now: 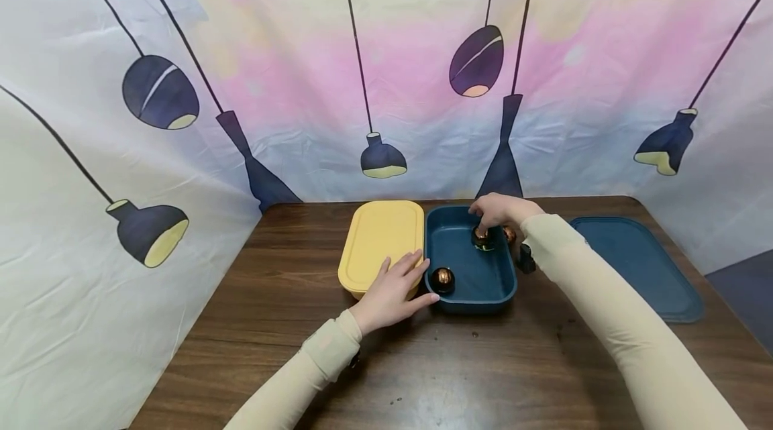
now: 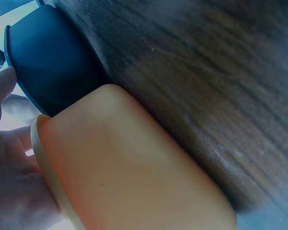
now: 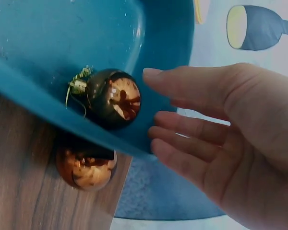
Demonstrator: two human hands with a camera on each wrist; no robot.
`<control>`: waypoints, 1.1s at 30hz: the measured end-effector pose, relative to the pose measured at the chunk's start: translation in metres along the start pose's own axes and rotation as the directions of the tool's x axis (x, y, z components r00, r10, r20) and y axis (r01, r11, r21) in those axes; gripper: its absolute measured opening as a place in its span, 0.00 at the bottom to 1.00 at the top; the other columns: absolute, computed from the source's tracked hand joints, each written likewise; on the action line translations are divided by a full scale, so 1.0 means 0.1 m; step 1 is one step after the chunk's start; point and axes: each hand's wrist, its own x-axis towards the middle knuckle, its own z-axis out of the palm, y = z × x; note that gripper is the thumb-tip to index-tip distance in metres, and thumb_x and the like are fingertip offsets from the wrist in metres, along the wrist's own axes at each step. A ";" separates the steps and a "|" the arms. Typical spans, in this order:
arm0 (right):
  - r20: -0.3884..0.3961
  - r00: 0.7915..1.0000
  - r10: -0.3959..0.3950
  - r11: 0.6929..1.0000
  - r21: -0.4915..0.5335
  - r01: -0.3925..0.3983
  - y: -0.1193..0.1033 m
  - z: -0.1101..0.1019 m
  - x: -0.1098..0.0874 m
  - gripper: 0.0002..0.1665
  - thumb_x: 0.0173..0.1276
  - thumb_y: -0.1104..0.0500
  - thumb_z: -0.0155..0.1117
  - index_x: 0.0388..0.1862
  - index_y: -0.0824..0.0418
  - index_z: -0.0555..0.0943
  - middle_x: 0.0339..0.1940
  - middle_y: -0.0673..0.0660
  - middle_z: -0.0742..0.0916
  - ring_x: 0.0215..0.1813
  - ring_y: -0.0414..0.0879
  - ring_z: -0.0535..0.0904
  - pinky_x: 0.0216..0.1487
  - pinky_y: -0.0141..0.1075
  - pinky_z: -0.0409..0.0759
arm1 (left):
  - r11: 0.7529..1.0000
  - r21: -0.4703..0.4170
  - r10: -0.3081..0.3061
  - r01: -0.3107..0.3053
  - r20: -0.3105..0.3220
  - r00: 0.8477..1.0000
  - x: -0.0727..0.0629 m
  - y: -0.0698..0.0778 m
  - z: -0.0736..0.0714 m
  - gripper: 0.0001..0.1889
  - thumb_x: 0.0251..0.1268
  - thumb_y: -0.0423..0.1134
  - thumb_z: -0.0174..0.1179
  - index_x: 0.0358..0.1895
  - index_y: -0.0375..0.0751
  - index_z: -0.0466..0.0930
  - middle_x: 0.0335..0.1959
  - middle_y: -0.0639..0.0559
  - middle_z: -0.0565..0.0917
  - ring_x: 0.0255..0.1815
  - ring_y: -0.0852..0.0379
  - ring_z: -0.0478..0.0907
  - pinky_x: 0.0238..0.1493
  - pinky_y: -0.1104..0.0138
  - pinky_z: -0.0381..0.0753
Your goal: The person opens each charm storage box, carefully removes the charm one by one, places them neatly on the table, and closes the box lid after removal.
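Observation:
My left hand (image 1: 392,292) rests with fingers spread across the lidded yellow box (image 1: 383,235), its thumb by the front rim of the blue box (image 1: 471,282). In the left wrist view the yellow box's side (image 2: 120,158) fills the lower part. My right hand (image 1: 501,208) is over the blue box's back right corner. There, the right wrist view shows its thumb beside a shiny copper-brown Christmas bauble (image 3: 115,98) with a gold cap and string, the fingers at the rim, parted from the thumb. Another bauble (image 1: 443,280) lies in the box's front left corner.
A third bauble (image 3: 86,165) sits on the wooden table (image 1: 290,309), just outside the blue box's right wall. Farther right lies a flat blue lid (image 1: 640,269). A cloth backdrop (image 1: 314,68) printed with lamps hangs behind the table.

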 end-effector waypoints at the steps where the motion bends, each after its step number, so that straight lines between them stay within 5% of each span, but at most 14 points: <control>1: 0.004 1.000 0.005 1.000 -0.011 -0.004 -0.01 0.02 0.01 0.36 0.71 0.64 0.66 0.74 0.72 0.66 0.71 0.73 0.72 0.70 0.67 0.69 0.62 0.52 0.76 | 1.000 0.002 -0.001 0.001 0.003 1.000 0.00 0.00 0.01 0.39 0.73 0.64 0.54 0.78 0.43 0.63 0.80 0.46 0.57 0.80 0.48 0.53 0.77 0.41 0.46; 12: 0.084 0.992 0.094 0.988 -0.132 -0.083 -0.11 0.16 0.08 0.31 0.68 0.68 0.67 0.69 0.73 0.73 0.63 0.69 0.79 0.47 0.52 0.78 0.44 0.40 0.78 | 1.000 0.005 -0.005 0.005 0.007 1.000 0.01 0.01 -0.02 0.40 0.72 0.65 0.53 0.78 0.43 0.63 0.80 0.47 0.57 0.80 0.48 0.53 0.77 0.41 0.45; 17: 0.077 0.995 0.062 0.988 -0.146 -0.050 -0.13 0.24 0.12 0.32 0.67 0.65 0.70 0.69 0.70 0.74 0.64 0.68 0.79 0.55 0.55 0.80 0.50 0.43 0.82 | 1.000 0.001 -0.012 0.012 0.014 1.000 0.00 0.02 0.00 0.40 0.72 0.65 0.53 0.78 0.44 0.63 0.81 0.47 0.57 0.81 0.49 0.53 0.77 0.41 0.46; 33: 0.002 1.000 -0.019 0.995 -0.097 0.019 -0.08 0.25 0.11 0.33 0.67 0.61 0.70 0.69 0.70 0.74 0.63 0.68 0.80 0.58 0.58 0.79 0.55 0.49 0.80 | 1.000 0.007 0.003 -0.003 -0.007 1.000 0.00 0.00 0.04 0.39 0.73 0.65 0.52 0.78 0.43 0.63 0.80 0.46 0.57 0.80 0.48 0.53 0.76 0.40 0.46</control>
